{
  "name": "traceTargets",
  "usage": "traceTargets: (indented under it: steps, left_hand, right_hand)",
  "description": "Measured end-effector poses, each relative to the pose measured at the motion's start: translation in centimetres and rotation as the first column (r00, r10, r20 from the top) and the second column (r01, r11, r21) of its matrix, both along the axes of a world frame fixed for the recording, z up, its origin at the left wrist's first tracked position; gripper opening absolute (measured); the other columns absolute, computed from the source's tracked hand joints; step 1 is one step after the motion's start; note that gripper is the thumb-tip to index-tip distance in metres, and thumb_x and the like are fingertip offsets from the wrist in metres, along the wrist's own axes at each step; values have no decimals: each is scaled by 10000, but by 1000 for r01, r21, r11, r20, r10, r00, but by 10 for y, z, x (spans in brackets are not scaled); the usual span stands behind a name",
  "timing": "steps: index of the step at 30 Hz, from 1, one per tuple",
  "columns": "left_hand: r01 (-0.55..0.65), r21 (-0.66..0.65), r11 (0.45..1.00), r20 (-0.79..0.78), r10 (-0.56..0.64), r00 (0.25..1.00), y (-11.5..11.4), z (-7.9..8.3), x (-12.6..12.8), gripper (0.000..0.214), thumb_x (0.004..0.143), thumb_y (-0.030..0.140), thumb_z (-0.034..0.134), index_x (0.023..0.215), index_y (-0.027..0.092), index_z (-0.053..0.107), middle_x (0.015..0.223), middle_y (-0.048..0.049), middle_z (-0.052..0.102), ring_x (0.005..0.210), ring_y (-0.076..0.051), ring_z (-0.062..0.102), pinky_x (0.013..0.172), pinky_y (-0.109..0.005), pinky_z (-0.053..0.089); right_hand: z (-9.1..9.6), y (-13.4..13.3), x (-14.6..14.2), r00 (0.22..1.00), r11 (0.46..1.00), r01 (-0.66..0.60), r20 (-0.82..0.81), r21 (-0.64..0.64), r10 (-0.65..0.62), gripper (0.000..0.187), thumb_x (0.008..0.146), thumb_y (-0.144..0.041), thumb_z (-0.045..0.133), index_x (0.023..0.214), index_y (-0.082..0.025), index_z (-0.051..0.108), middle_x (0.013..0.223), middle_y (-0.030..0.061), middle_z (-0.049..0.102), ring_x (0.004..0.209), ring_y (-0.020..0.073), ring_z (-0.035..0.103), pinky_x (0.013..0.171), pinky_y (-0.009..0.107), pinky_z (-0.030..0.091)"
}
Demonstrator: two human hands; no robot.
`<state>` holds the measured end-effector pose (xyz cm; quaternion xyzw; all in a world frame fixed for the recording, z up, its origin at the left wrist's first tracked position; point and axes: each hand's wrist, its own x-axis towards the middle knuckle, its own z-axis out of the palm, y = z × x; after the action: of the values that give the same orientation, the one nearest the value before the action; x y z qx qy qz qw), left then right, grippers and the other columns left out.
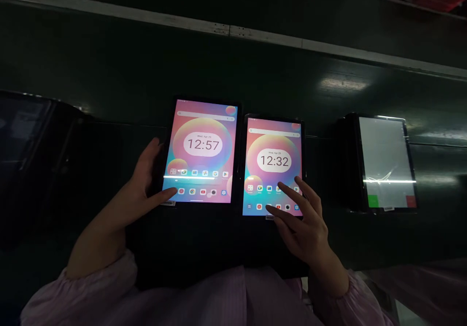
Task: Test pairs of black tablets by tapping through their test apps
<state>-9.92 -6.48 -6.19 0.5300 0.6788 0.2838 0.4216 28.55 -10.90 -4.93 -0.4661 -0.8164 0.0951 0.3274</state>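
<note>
From my head camera I look down at two tablets lying side by side on a glossy dark green desk (255, 73), both lit on a pink home screen with a clock. My left grip (142, 187) sits at the lower left of the left tablet (200, 146), thumb up along its edge and index finger reaching onto the glass beside the icon rows. I cannot tell whether it is closed on the edge or only resting there. My right grip (302, 224) is open, its fingers spread over the lower part of the right tablet (273, 141), close to or touching the icons. A single light fingertip on the glass suits this better than several, with the other hand steadying the tablet's edge. Farther right lies a third tablet (386, 160) with a pale screen, and a dark slab (25, 131) sits at the far left. A pale metal strip (219, 29) runs across the top of the view.
</note>
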Motion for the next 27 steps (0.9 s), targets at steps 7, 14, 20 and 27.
traceTargets:
  steps: [7, 14, 20, 27]
  left_hand:
    - [62, -99, 993, 184, -43, 982, 0, 6, -19, 1325, 561, 484, 1045, 1712, 372, 400, 1817, -129, 377, 1697, -540, 209, 1245, -791, 345]
    - [-43, -62, 997, 251, 57, 966, -2, 3, -11, 1242, 546, 414, 1059, 1649, 289, 504, 1808, -167, 383, 1701, -523, 221, 1270, -765, 328]
    - [-108, -64, 992, 302, 123, 945, -1, 3, -9, 1227, 498, 399, 1060, 1614, 314, 557, 1782, -147, 433, 1694, -511, 258, 1254, -750, 366]
    - [-137, -126, 982, 220, 163, 962, 3, 10, -6, 1320, 434, 475, 1055, 1630, 296, 525, 1756, -171, 455, 1707, -558, 142, 1204, -816, 380]
  right_hand:
    - [11, 2, -15, 988, 993, -108, 104, -51, 112, 227, 1103, -255, 594, 1161, -271, 813, 1490, 108, 716, 1712, 323, 274, 1199, 559, 568]
    - [11, 5, -17, 994, 994, -100, 50, -36, 102, 213, 1113, -223, 574, 1151, -247, 783, 1477, 139, 698, 1729, 325, 224, 1243, 568, 497]
    - [11, 6, -8, 999, 1000, -18, -34, 17, 19, 212, 1085, -163, 592, 1087, -234, 791, 1413, 114, 718, 1658, 322, 382, 1204, 497, 515]
    - [7, 4, -7, 999, 1000, 3, -42, -1, -3, 192, 1078, -171, 613, 1064, -244, 790, 1413, 115, 723, 1647, 333, 404, 1177, 526, 536]
